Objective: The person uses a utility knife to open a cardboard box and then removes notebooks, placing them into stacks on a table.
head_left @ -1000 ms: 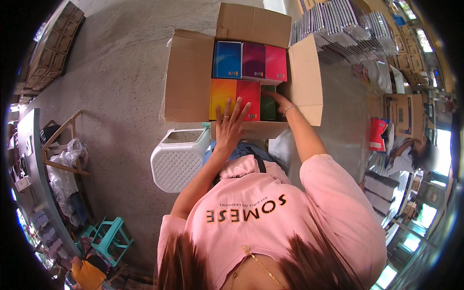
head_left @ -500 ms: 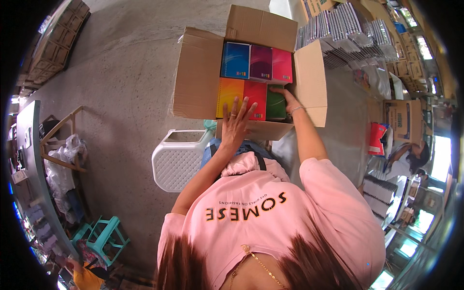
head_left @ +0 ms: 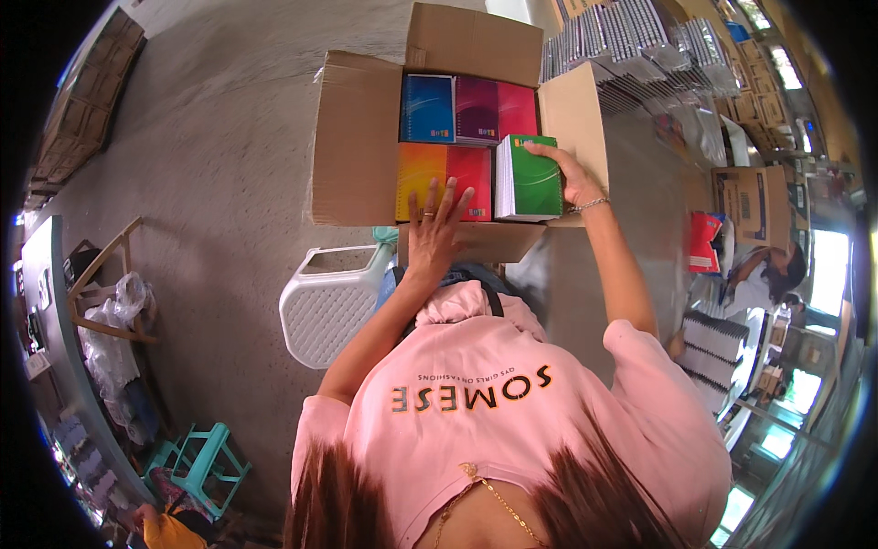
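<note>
An open cardboard box [head_left: 358, 146] stands in front of me, its flaps folded out. In its far row lie stacks of spiral notebooks: a blue notebook [head_left: 429, 105], a purple notebook [head_left: 477, 105] and a pink notebook [head_left: 518, 108] on top. Nearer are a yellow notebook [head_left: 421, 166] and a red notebook [head_left: 470, 166]. My left hand [head_left: 434, 240] rests over these two with its fingers spread. In the near right corner, my right hand [head_left: 576, 178] grips a thick stack of green notebooks [head_left: 538, 188], raised above its neighbours, white page edges showing on its left.
Beside the box's near left is a white plastic stool [head_left: 329, 316]. Stacks of spiral-bound notebooks [head_left: 622, 41] stand beyond its far right. A carton [head_left: 750, 206] is at the right, a teal stool [head_left: 210, 462] at the lower left, near a grey table edge [head_left: 78, 348].
The green notebook stack has come up out of its corner in my right hand, and its page edges now show. My left hand stays over the yellow and red notebooks. The whole view has shifted slightly.
</note>
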A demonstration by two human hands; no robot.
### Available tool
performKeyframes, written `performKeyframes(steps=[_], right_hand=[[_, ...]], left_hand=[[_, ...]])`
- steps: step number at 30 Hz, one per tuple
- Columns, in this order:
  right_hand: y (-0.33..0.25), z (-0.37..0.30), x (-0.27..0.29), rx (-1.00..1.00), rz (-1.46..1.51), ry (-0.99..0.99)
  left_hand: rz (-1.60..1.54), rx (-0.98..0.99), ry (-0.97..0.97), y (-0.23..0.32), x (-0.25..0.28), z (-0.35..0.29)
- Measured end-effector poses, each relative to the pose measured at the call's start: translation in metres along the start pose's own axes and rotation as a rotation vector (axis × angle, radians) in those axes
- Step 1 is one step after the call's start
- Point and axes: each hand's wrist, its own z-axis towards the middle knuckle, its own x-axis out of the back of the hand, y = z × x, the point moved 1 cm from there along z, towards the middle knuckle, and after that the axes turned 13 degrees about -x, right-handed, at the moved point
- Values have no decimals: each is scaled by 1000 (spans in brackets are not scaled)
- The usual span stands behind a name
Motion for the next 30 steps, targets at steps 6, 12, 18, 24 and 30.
performKeyframes(steps=[6, 12, 18, 24, 30], right_hand=[[-5, -54, -9, 110, 97, 24], [6, -96, -28, 194, 245, -83], [26, -114, -119, 414, -69, -66], [63, -81, -147, 319, -403, 297], [65, -79, -154, 388, -511, 353]], left_hand=[[-204, 17, -48, 3, 21, 5], [-834, 104, 232, 2, 51, 29], [-1859, 319, 35, -17, 79, 15], [-1790, 497, -3, -40, 92, -31], [-1690, 617, 86, -60, 71, -65]])
